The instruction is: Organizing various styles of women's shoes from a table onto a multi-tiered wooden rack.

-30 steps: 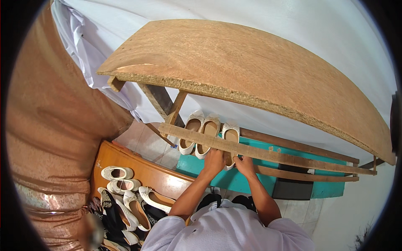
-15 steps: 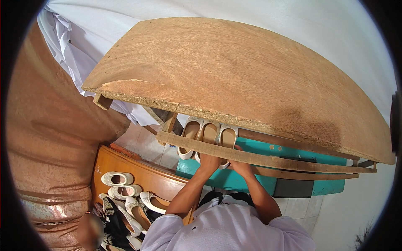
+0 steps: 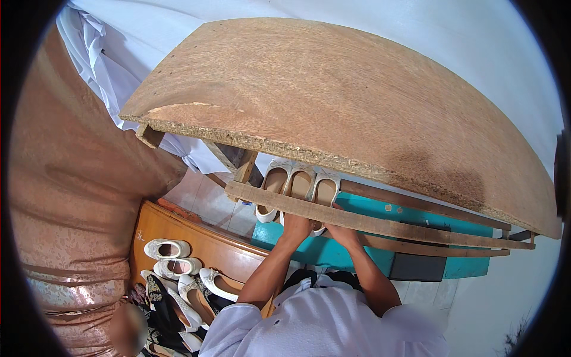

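Three white flat shoes with tan insoles stand side by side under a wooden table, behind its lower crossbar: a left one, a middle one and a right one. Bows show at their toes. My left hand is closed at the heels of the middle and right shoes, its fingers partly hidden by the crossbar. Along the outer side of the right shoe, my right hand grips near its heel, with fingertips just showing above the bar. Both forearms reach forward from my white sleeves.
The wooden tabletop overhangs the shoes, and its crossbar runs in front of them. A teal board lies below. To the left, several white and black shoes stand on a brown wooden surface beside brown cloth.
The view has shifted slightly. My hands stay at the shoes, with the right hand fitted slightly closer along the right shoe. The three shoes remain in their row.
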`<act>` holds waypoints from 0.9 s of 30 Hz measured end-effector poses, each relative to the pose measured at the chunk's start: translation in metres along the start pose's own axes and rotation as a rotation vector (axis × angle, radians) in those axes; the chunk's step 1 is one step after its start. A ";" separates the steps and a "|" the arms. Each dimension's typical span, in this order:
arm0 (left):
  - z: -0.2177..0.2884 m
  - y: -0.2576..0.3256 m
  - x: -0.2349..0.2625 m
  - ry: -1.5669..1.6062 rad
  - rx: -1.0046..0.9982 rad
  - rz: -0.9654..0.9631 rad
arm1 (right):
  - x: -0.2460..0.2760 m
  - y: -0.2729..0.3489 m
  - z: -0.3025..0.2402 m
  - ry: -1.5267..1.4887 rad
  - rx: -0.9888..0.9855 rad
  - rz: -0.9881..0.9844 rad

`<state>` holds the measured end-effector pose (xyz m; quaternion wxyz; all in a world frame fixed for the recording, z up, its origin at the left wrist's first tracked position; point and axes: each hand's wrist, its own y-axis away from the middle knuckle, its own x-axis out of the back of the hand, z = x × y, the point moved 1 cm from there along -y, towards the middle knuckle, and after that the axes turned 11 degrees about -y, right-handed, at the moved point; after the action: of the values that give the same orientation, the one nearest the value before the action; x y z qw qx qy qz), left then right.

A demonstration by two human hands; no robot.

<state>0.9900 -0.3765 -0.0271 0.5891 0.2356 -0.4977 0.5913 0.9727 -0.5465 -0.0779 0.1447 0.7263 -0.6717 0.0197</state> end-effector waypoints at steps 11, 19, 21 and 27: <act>0.019 0.002 0.020 0.064 0.002 0.011 | 0.011 0.009 -0.009 0.055 0.106 0.041; 0.029 0.046 0.057 0.078 0.150 0.291 | 0.031 0.027 -0.022 0.088 0.294 0.167; 0.033 0.066 0.068 0.128 0.206 0.364 | 0.033 0.039 -0.027 -0.017 0.244 0.144; 0.051 0.135 0.100 0.139 0.505 0.517 | 0.024 0.064 -0.060 -0.204 0.343 -0.139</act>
<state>0.8288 -0.3484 0.0372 0.3757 0.1992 -0.3377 0.8397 0.9224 -0.5588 -0.0033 -0.0488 0.7832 -0.6179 0.0499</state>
